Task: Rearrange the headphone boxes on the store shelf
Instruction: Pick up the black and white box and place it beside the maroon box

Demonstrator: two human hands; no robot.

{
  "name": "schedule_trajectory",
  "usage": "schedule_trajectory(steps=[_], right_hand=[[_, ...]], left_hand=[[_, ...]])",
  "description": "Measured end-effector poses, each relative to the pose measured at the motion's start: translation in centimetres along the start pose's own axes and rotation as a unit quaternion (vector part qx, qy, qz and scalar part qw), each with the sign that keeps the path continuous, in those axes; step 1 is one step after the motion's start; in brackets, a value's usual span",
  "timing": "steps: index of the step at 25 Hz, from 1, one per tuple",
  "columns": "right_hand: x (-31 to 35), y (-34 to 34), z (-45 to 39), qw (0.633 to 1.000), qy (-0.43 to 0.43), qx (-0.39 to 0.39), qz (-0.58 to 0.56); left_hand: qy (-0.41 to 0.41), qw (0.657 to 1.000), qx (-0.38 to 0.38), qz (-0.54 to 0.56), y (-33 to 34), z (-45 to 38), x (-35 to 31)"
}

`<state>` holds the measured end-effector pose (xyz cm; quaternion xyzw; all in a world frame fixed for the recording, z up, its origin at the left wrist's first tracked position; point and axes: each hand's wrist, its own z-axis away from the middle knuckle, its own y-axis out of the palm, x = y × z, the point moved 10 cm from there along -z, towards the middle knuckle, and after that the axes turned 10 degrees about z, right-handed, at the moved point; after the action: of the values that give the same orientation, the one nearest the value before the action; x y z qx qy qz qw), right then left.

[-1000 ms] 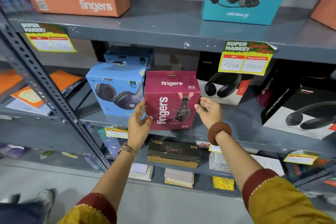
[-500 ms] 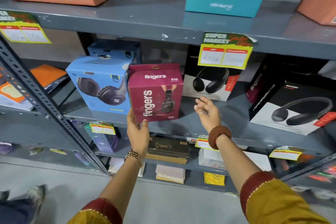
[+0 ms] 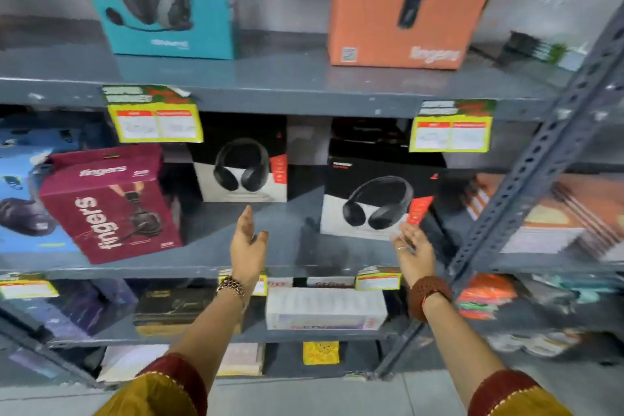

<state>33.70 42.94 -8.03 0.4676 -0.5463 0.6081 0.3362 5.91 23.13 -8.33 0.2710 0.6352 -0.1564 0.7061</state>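
Observation:
A maroon "fingers" headphone box (image 3: 111, 206) stands on the grey middle shelf (image 3: 236, 260) at the left, next to a blue headphone box (image 3: 20, 209). Two black-and-white headphone boxes stand further right, one at the back (image 3: 241, 169) and one nearer the front (image 3: 378, 199). My left hand (image 3: 248, 243) is open in front of the bare shelf between the maroon box and the front black box, holding nothing. My right hand (image 3: 412, 246) is open just below the front black box's lower right corner; touching or not, I cannot tell.
On the top shelf stand a teal headset box (image 3: 162, 0) and an orange box (image 3: 412, 3). Yellow price tags (image 3: 155, 118) hang from shelf edges. A slotted grey upright (image 3: 540, 152) slants at the right. Lower shelves hold flat boxes and books.
My left hand has let go of the maroon box, which now stands on the shelf at the left. Both hands and my view have shifted right toward the black boxes.

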Motion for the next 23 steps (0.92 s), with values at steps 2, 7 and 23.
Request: schedule_trajectory(steps=[2, 7, 23], right_hand=[[-0.1, -3.7, -2.7, 1.0, 0.0, -0.013, 0.008], [-0.1, -5.9, -7.2, 0.999, 0.031, 0.033, -0.026], [1.9, -9.2, -5.1, 0.986, -0.007, 0.006, 0.165]], left_hand=[[-0.003, 1.0, 0.024, -0.004, 4.9, -0.1, 0.2], [-0.021, 0.994, 0.086, -0.057, 12.9, -1.3, 0.8], [0.068, 0.952, -0.035, -0.297, 12.7, 1.7, -4.2]])
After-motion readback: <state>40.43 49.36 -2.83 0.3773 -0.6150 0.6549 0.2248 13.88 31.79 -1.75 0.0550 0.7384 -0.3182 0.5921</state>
